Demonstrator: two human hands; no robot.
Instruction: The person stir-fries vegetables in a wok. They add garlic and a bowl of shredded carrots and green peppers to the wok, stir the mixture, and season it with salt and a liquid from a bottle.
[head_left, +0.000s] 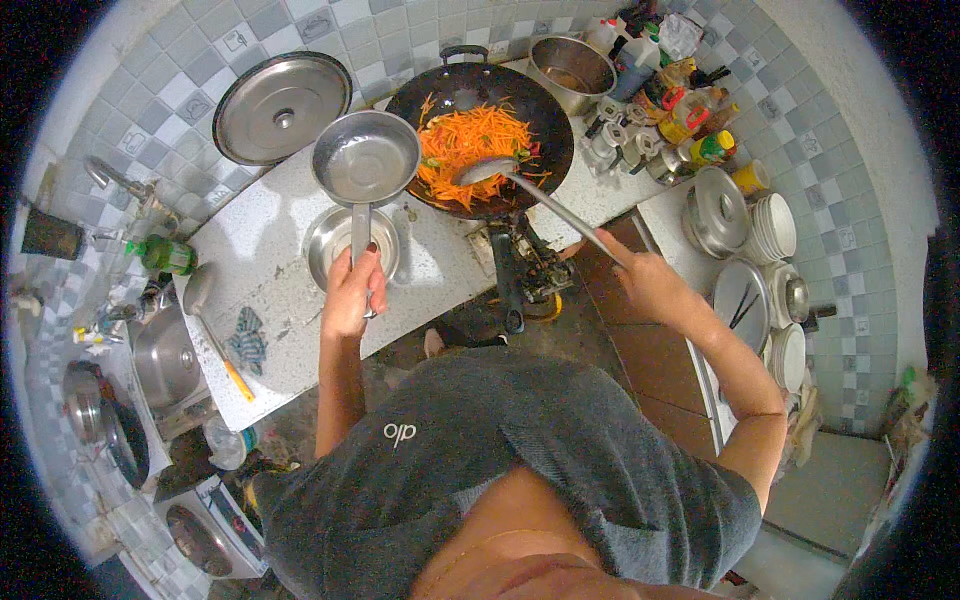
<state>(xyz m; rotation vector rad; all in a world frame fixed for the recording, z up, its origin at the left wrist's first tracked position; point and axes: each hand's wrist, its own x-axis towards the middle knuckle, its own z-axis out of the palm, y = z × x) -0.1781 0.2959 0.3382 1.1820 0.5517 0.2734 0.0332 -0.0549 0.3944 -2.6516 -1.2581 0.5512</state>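
My left hand (354, 289) grips the handle of a metal water ladle (367, 157), its bowl beside the left rim of the wok. Under the ladle, a stainless steel bowl (319, 259) rests on the counter. In my right hand (649, 281) is the long handle of a metal cooking spoon (487, 171), whose head lies over the food. Shredded carrot (480, 135), with some green and red pieces among it, fills the middle of a black wok (555, 142). The wok's handle (506, 277) points toward me. What the ladle holds is hard to tell.
A large lid (283, 109) leans on the tiled wall. A steel pot (572, 71), bottles (684, 116) and spice jars (611, 139) crowd the back right. Stacked bowls (772, 225) line the right counter. At left are a turner with a yellow handle (238, 380), a cloth (247, 341) and a sink (166, 356).
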